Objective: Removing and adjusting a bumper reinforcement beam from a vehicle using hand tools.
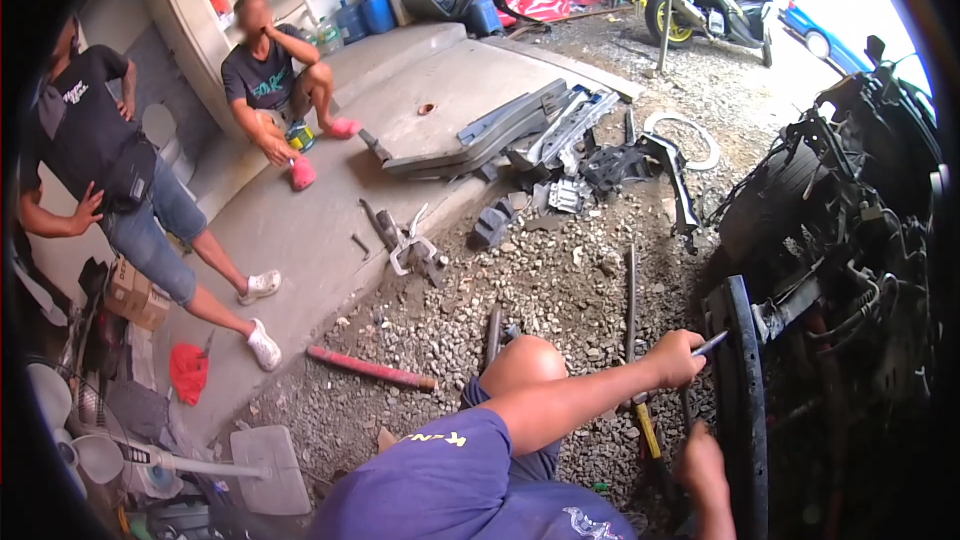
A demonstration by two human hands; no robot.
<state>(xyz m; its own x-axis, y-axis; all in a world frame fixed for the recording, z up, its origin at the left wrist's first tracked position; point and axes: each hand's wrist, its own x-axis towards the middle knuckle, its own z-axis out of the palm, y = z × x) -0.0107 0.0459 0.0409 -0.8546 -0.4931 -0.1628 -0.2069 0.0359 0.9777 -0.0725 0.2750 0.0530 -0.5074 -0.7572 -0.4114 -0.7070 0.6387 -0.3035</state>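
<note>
My left hand (678, 360) grips a slender silver tool (710, 343), which reaches right toward a long dark metal beam (746, 380) with holes along it. Lower down, my right hand (704, 462) is closed around a dark, narrow handle (687, 405) beside the beam; its far end is hard to make out. The beam joins a bracket (780, 310) on the dark, stripped front of a vehicle (840, 210). A yellow-handled tool (646, 430) lies on the gravel left of my hands, below a long metal pipe (631, 295).
A person stands (140, 170) on the concrete step (260, 250); another squats (275, 80) behind. Removed car parts (510, 130) lie ahead. A red pipe (370, 367), a white fan (262, 470) and a cardboard box (140, 300) are at left, a scooter (700, 15) at back right.
</note>
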